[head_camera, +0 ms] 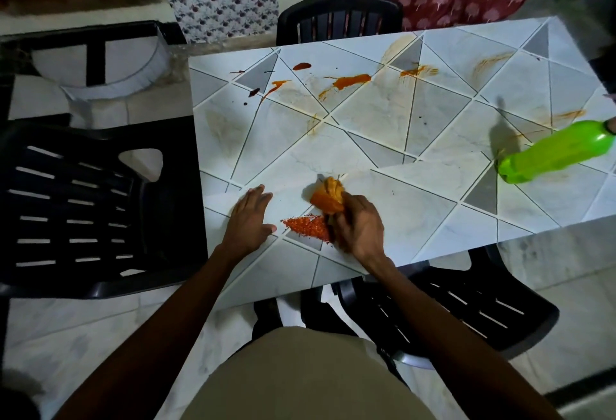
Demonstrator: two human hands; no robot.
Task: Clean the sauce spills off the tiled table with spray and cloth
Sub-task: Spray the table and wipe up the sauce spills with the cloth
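the right hand [360, 228] is curled tight round a wadded cloth [328, 199], which pokes out past the knuckles, stained orange, and presses on the tiled table [416, 206] near its front edge. the left hand [250, 216] lies flat beside it, fingers straight, palm down on the tiles, holding nothing; it looks like a brace. between the two hands, touching the cloth's near side, is a patch of red grainy spill [306, 228]. toward the far edge lie the wet sauce spills: a long orange smear [353, 81], a dark red blot [301, 66] and a thinner streak [416, 71], with a pale orange haze on the tiles at the right. a green bottle [556, 153] leans at the table's right side, well apart from both hands; its top runs out of frame, so whether it carries a spray head cannot be told. black plastic chairs [83, 199] stand round the table. the cloth is soft, light and limp, so it is best bunched in the fist with a cleaner fold turned down; loaded with sauce, it will likely smear rather than lift. the grains will probably scatter if swept hard. the bottle looks like light plastic, perhaps slick; take it round the waist.
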